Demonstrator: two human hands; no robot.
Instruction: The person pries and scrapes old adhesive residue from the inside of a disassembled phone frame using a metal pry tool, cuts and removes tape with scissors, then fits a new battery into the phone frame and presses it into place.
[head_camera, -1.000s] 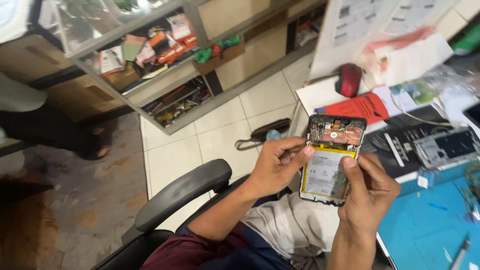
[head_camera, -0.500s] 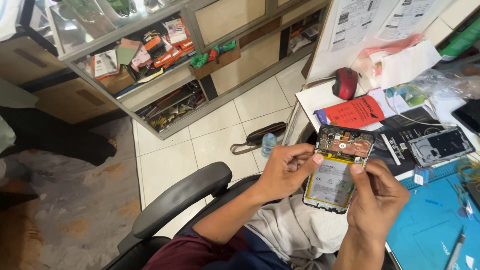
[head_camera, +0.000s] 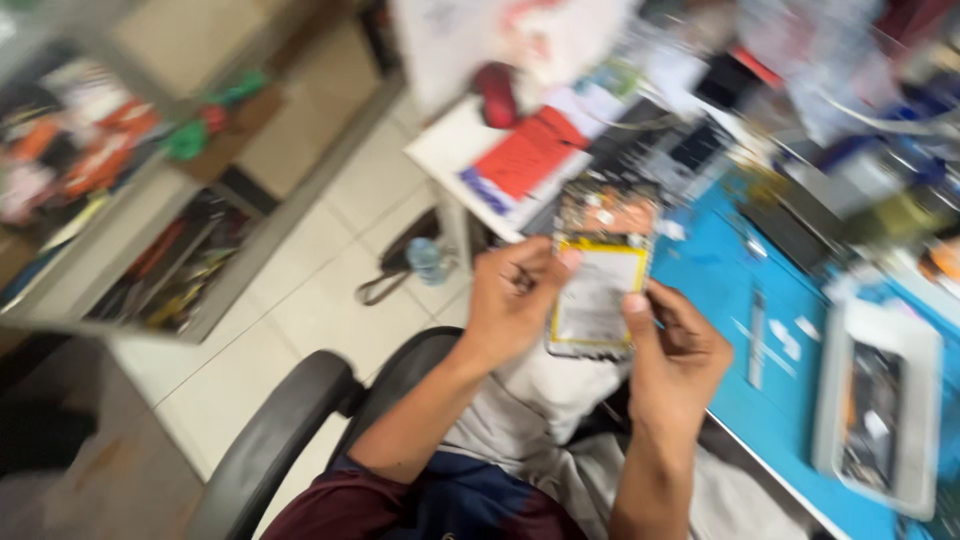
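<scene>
Head view, blurred. Left hand (head_camera: 515, 295) and right hand (head_camera: 680, 355) both closed on an opened phone (head_camera: 600, 270), back cover off, held upright above the lap at the edge of a blue work mat (head_camera: 740, 300). White battery label, yellow border, fills its lower half. Red-and-blue flat package (head_camera: 525, 155) lies on the white desk corner beyond. Chair armrest (head_camera: 270, 440) lower left.
</scene>
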